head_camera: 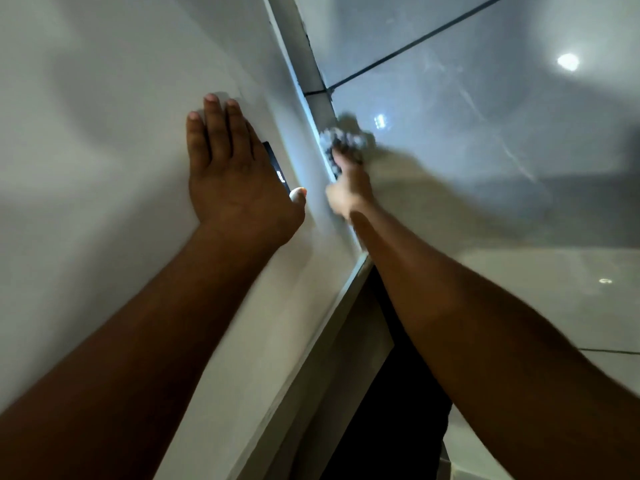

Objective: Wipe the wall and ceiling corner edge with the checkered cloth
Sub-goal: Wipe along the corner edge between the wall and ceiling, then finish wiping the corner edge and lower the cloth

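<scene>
The corner edge (298,74) runs diagonally from the top centre down to the middle, between a white surface on the left and glossy grey tiles on the right. My right hand (349,188) is raised and shut on the bunched checkered cloth (346,138), which presses against the edge and the tile beside it; the cloth is blurred. My left hand (235,174) lies flat on the white surface (104,168), fingers together, pinning a thin dark flat object (277,168) under the palm, mostly hidden.
A dark grout line (415,39) crosses the glossy tiles (485,150), which reflect light spots. Below the edge, a white frame (311,358) borders a dark opening (388,410).
</scene>
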